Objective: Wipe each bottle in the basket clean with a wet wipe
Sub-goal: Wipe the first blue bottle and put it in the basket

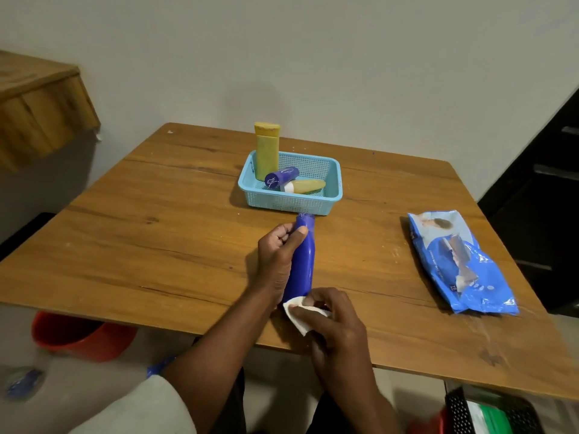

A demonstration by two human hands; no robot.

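My left hand (279, 255) grips a tall blue bottle (303, 261) near its cap, above the wooden table (156, 245). At the bottle's lower end my right hand (332, 317) pinches a white wet wipe (302, 319) against it. Behind them stands a light blue mesh basket (332, 198). Inside it a tall yellow bottle (266, 151) stands upright at the left, a small blue bottle (280, 177) lies tilted, and a small yellow bottle with a white cap (305, 186) lies on its side.
A blue wet wipe pack (460, 261) lies on the table's right side. A red bucket (78, 336) sits on the floor under the left edge. A black crate (488, 411) is at the bottom right, dark drawers (539, 198) to the right.
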